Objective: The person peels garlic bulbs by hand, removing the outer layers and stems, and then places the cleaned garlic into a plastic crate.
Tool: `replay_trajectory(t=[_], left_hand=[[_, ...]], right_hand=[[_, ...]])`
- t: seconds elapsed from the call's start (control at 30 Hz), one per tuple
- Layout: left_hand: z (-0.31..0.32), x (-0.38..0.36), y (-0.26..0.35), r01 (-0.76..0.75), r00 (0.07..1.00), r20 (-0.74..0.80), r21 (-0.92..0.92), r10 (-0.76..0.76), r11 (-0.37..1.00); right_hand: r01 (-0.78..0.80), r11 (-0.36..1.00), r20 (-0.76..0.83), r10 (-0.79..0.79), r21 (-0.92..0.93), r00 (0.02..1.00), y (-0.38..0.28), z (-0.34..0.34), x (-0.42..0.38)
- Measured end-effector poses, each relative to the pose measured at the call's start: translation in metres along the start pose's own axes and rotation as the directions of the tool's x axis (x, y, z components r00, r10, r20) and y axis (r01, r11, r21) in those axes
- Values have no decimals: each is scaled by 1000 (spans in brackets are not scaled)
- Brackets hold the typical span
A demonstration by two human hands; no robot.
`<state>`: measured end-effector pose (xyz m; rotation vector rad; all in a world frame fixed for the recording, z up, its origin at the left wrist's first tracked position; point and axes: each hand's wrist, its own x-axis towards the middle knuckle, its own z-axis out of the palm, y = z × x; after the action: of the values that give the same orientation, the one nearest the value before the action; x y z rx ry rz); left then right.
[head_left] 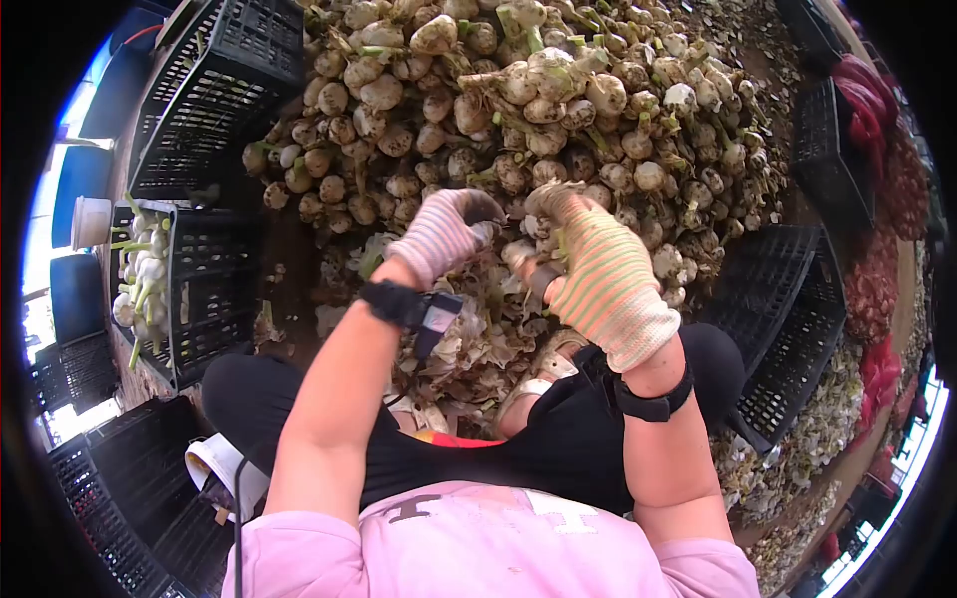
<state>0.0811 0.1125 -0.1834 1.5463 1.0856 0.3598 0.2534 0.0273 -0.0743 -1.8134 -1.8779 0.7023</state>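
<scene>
A big heap of dirty garlic bulbs (pixel 518 100) with green stalks lies on the ground in front of me. Both my hands wear striped knitted gloves. My left hand (pixel 444 234) is curled at the near edge of the heap, fingers closed on something I cannot make out. My right hand (pixel 598 274) is closed around a garlic bulb (pixel 520 254) with what looks like a small tool handle beneath it. A pile of peeled skins and trimmings (pixel 478 339) lies under my hands, between my knees.
A black plastic crate (pixel 204 299) at the left holds several cleaned white bulbs (pixel 145 274). More empty black crates (pixel 214 90) stand at the upper left, lower left and right (pixel 797 339). Red mesh sacks (pixel 877 289) lie at the right.
</scene>
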Motion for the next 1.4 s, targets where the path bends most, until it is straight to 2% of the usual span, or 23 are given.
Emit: replay_trajectory(t=[0.1,0.13,0.3,0.4,0.5,0.53,0.57,0.6,0.63,0.67,0.7,0.77,0.83,0.87,0.9,0.93,1.03,1.07,1.1,1.17,1.2,1.33,1.4], left_hand=[[-33,-33,59,-96,992,70,-162,108,982],[-42,-44,81,15,999,54,-239,-2,971],[-71,-62,93,-73,992,-125,-425,21,902],[-96,-31,2,-75,919,-389,0,69,997],[-95,-28,-42,238,940,-337,535,-53,811],[-86,-25,-59,246,954,-278,518,-111,819],[-75,-20,-78,255,962,-214,502,-167,827],[-62,-14,-90,227,974,-149,598,-171,769],[-48,-7,-99,187,980,-83,686,-179,703],[-35,-3,-114,229,970,-105,701,-220,676],[-23,-3,-116,269,957,-126,714,-260,647],[-15,6,-127,290,950,-158,766,-269,574],[-13,13,-160,285,943,-291,464,-160,839],[-22,14,-142,318,927,-258,165,-270,934],[-38,-2,-89,129,957,-188,-407,-221,904],[-47,-17,-48,64,984,-110,-516,-140,854],[-51,-68,58,-22,999,-37,-661,-3,750],[-47,-79,72,-57,997,-80,-633,8,772],[-43,-88,81,-90,992,-123,-603,20,793],[-44,-100,89,-435,867,-219,109,449,894],[-44,-111,107,-428,831,-240,303,502,852],[-44,-141,126,-312,801,-303,526,516,792],[-43,-153,130,-291,789,-286,604,543,742]], right_hand=[[10,975,237,45,-224,971,-10,-2,2],[8,967,242,56,-255,969,-15,-1,1],[23,991,201,4,-129,980,-15,8,0],[-36,984,207,-2,176,978,-5,17,-3],[-206,515,248,-14,832,969,-3,14,-10],[-39,709,66,-10,704,998,-17,9,-17],[-42,709,67,-7,704,998,-15,13,-14],[-313,157,301,94,937,949,-10,17,-10],[-456,-458,528,36,764,849,-7,20,-6],[-280,302,247,142,911,959,-10,21,-4],[10,888,-34,7,459,999,-15,24,-5],[85,894,-66,-62,440,996,-19,23,-5],[131,910,-133,-85,392,987,-14,25,-2],[65,933,-17,-63,355,998,-11,25,0],[10,951,90,-40,309,995,-7,26,5],[-143,798,188,38,585,981,8,46,9],[-40,878,76,5,476,997,22,75,22],[-258,585,245,104,769,964,-8,46,21],[-248,590,239,94,769,966,-21,40,17],[36,424,-40,1,905,999,-37,36,9],[-137,393,137,29,909,990,-35,36,9],[-202,99,209,-67,974,976,-46,37,-6],[-227,217,256,-118,949,959,-45,31,-11]])
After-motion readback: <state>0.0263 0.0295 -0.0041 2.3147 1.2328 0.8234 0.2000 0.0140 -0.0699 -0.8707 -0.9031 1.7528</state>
